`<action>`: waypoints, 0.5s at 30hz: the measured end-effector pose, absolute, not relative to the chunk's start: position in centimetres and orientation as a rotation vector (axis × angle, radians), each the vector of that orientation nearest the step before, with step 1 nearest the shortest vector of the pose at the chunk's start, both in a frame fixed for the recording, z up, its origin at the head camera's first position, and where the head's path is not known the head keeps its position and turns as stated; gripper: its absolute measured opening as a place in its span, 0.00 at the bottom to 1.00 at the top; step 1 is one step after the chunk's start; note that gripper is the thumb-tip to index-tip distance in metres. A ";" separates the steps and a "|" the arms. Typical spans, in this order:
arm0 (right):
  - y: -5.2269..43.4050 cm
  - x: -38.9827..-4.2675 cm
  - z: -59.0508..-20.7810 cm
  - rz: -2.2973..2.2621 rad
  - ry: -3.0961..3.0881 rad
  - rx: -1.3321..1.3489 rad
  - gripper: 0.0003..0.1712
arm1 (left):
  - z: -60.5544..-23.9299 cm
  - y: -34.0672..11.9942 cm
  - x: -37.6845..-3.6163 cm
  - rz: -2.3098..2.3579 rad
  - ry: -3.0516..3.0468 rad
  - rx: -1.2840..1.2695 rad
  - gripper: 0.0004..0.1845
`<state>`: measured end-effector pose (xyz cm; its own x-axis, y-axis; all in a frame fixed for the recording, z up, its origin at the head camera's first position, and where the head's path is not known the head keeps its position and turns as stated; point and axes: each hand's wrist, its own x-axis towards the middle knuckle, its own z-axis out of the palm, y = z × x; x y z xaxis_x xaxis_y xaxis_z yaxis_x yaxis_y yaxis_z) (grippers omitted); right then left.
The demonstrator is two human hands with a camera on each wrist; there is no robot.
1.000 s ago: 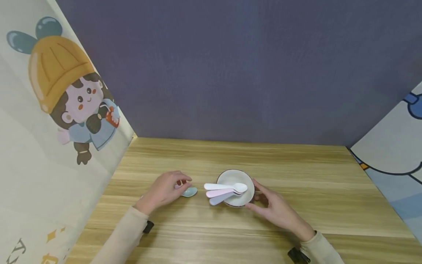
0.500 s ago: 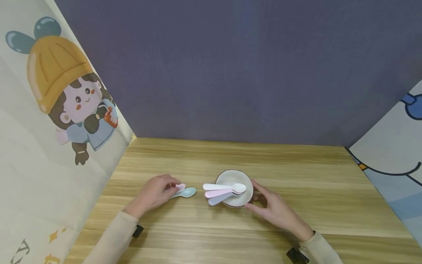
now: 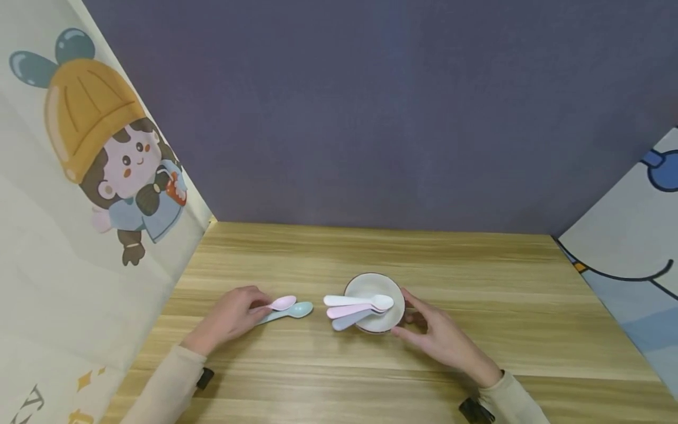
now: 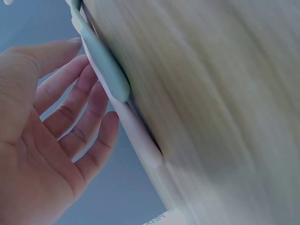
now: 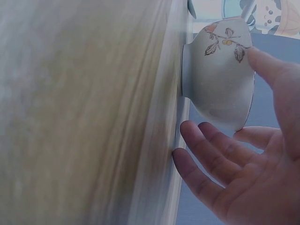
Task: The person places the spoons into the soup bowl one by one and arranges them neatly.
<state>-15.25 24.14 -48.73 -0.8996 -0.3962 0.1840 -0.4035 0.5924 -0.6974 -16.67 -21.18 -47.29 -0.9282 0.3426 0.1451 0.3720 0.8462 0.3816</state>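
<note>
Side by side on the wooden table lie a pink spoon [image 3: 283, 303] and a light green spoon [image 3: 301, 310]. My left hand [image 3: 233, 312] is over their handles; in the left wrist view its thumb and fingers are apart, close to the green handle [image 4: 108, 70] and the pink handle [image 4: 140, 136]. A small white bowl [image 3: 362, 285] stands upright to the right. Resting in it are a white spoon [image 3: 346, 301], another pink spoon [image 3: 345, 311] and a lavender spoon [image 3: 346, 321], handles over the left rim. My right hand [image 3: 445, 338] holds the bowl's right side between thumb and index finger.
Behind the table [image 3: 450, 253] rises a dark blue-grey panel [image 3: 339, 118]. A white wall [image 3: 47, 282] with a cartoon figure borders the left, and a printed panel [image 3: 625, 229] borders the right.
My left hand has drawn back leftward and down along the spoons, uncovering the pink spoon's bowl and more of the green spoon. My right hand stays at the white bowl.
</note>
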 end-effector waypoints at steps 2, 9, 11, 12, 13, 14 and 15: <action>24.1 -15.3 -48.7 1.235 -2.792 0.705 0.51 | -47.4 -21.5 -16.6 -0.629 -2.958 -0.571 0.08; 24.2 -15.2 -48.8 1.222 -2.789 0.703 0.51 | -47.4 -22.4 -16.6 -0.618 -2.956 -0.579 0.05; 24.2 -15.3 -48.9 1.211 -2.795 0.697 0.51 | -47.4 -22.5 -16.7 -0.620 -2.958 -0.582 0.05; 24.2 -15.3 -48.9 1.213 -2.797 0.696 0.51 | -47.4 -22.5 -16.7 -0.623 -2.957 -0.588 0.05; 24.2 -15.3 -48.9 1.213 -2.799 0.694 0.51 | -47.4 -22.5 -16.7 -0.624 -2.961 -0.586 0.05; 24.2 -15.3 -49.0 1.214 -2.799 0.693 0.51 | -47.3 -22.5 -16.7 -0.626 -2.967 -0.581 0.05; 24.2 -15.3 -49.0 1.217 -2.797 0.693 0.51 | -47.3 -22.5 -16.7 -0.622 -2.970 -0.580 0.05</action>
